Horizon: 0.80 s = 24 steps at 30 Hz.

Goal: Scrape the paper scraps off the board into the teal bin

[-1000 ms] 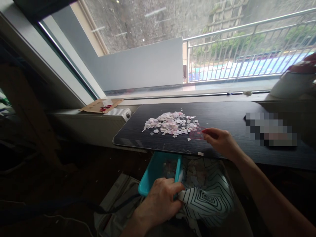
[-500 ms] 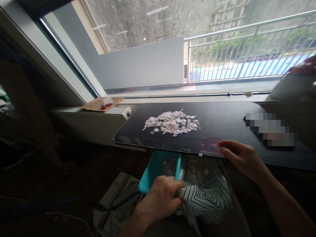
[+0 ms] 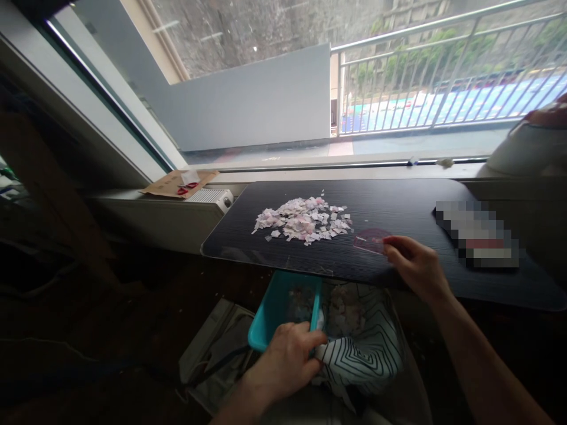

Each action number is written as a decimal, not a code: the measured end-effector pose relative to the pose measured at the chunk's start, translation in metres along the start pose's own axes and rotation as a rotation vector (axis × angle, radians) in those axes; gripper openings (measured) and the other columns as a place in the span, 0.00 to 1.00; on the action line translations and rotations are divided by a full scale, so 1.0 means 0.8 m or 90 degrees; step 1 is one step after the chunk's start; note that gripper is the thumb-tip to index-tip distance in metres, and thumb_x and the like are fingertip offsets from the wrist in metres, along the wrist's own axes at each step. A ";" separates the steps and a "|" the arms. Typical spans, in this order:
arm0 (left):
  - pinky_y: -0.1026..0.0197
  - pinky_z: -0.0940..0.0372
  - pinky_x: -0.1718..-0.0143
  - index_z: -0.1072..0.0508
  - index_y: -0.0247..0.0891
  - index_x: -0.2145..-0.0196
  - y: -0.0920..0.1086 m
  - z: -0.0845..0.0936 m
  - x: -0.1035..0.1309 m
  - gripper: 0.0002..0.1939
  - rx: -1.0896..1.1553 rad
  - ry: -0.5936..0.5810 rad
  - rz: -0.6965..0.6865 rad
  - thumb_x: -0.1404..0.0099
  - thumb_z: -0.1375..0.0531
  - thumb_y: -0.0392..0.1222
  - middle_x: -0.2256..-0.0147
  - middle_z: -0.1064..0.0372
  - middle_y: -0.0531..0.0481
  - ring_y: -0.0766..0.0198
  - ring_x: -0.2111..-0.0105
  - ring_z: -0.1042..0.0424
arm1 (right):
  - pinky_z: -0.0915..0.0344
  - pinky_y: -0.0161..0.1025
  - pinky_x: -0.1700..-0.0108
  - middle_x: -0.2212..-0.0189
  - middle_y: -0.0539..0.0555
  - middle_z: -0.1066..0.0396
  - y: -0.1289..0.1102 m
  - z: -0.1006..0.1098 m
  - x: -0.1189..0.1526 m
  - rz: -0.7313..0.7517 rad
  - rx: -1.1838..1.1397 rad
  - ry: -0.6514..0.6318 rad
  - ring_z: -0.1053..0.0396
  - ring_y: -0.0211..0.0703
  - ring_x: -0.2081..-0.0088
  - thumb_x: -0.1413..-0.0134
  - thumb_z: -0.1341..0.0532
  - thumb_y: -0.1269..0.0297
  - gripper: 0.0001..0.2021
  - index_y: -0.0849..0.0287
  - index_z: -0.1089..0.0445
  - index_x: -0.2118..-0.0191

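Note:
My right hand point(image 3: 414, 262) pinches one end of a clear pink protractor point(image 3: 370, 241) just over the dark tabletop. Left of the protractor, small pale paper scraps point(image 3: 303, 218) are heaped on the table. Below the table edge, my left hand point(image 3: 296, 354) is closed on the edge of a white cloth point(image 3: 367, 357) with black line patterns. More scraps point(image 3: 345, 310) lie in the cloth's fold. Right beside that hand stands a teal bin point(image 3: 266, 321) with scraps inside; whether the hidden fingers also touch its rim I cannot tell.
The dark table point(image 3: 394, 200) stands against a window sill. A blurred-out object point(image 3: 481, 236) lies at its right. Red-handled scissors point(image 3: 186, 188) rest on brown cardboard point(image 3: 162, 184) at the left, near a white radiator point(image 3: 212, 199). A pale rounded object point(image 3: 522, 144) stands far right.
My right hand has moved the protractor from the table's near edge inward, toward the scrap heap. A white scrap at that edge no longer shows. My left hand keeps its hold on the cloth.

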<state>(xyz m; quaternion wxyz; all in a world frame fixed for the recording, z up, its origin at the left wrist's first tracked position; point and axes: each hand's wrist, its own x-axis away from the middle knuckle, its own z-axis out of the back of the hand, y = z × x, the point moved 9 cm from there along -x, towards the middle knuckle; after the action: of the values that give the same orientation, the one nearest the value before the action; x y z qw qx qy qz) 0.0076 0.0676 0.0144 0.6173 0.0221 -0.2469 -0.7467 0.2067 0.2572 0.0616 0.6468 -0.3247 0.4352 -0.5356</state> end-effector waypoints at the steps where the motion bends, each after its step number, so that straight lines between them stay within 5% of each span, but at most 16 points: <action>1: 0.60 0.43 0.64 0.27 0.44 0.61 0.002 -0.004 -0.001 0.12 -0.010 -0.002 -0.001 0.43 0.44 0.35 0.68 0.33 0.52 0.58 0.66 0.32 | 0.33 0.39 0.63 0.72 0.54 0.25 0.005 -0.004 -0.010 -0.007 -0.011 0.011 0.28 0.44 0.70 0.54 0.40 0.58 0.13 0.60 0.25 0.65; 4: 0.59 0.40 0.64 0.28 0.46 0.54 0.012 -0.015 -0.003 0.18 -0.036 -0.012 0.007 0.43 0.43 0.36 0.67 0.32 0.50 0.56 0.65 0.31 | 0.33 0.40 0.63 0.72 0.54 0.25 0.017 -0.016 -0.026 -0.022 -0.045 0.009 0.28 0.45 0.69 0.55 0.40 0.57 0.14 0.60 0.26 0.64; 13: 0.54 0.37 0.63 0.23 0.35 0.66 0.032 -0.046 -0.027 0.09 -0.087 -0.146 0.129 0.45 0.38 0.40 0.65 0.29 0.39 0.49 0.63 0.30 | 0.33 0.39 0.63 0.71 0.54 0.24 0.031 -0.013 -0.019 -0.050 -0.038 -0.012 0.28 0.46 0.69 0.56 0.39 0.53 0.15 0.58 0.25 0.65; 24: 0.56 0.38 0.66 0.24 0.41 0.67 -0.034 -0.043 -0.030 0.09 -0.078 -0.136 -0.059 0.44 0.38 0.47 0.65 0.32 0.44 0.52 0.64 0.32 | 0.33 0.41 0.63 0.71 0.54 0.24 0.040 -0.003 -0.021 -0.084 0.000 0.103 0.28 0.46 0.70 0.58 0.38 0.52 0.17 0.59 0.25 0.64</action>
<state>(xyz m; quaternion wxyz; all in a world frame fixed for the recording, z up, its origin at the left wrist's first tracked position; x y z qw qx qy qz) 0.0000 0.0812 -0.0330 0.5527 -0.0834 -0.2640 -0.7860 0.2169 0.2804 0.0356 0.5729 -0.3084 0.4639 -0.6012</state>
